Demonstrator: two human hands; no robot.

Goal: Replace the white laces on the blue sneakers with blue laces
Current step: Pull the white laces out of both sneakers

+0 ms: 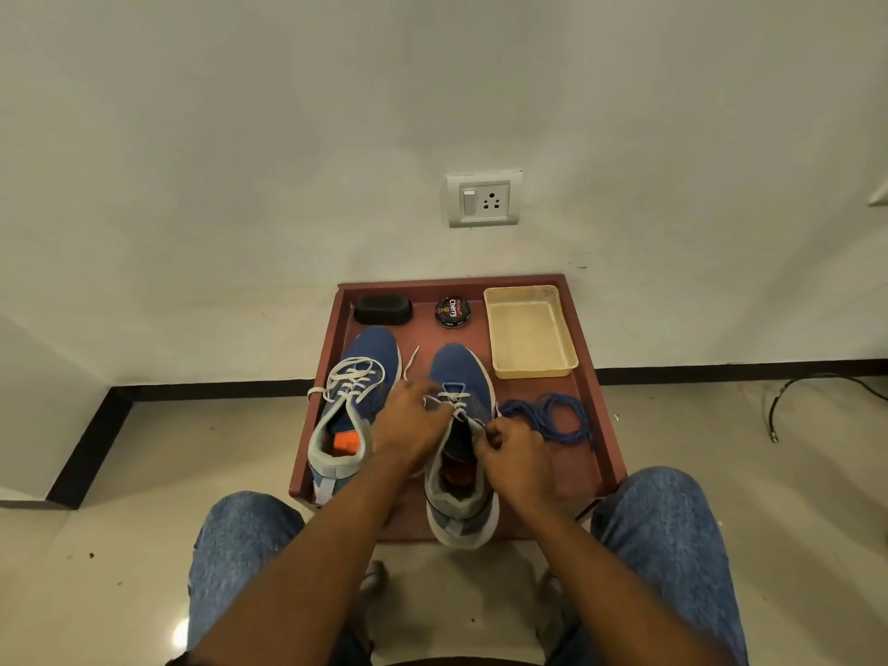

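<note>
The white lace (459,406) of the right sneaker (461,425) is pinched by the right grip (514,449); beside it, the left grip (408,415) is curled on the same lace.

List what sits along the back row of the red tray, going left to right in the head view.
black brush → round shoe polish tin → beige plastic tray
</note>
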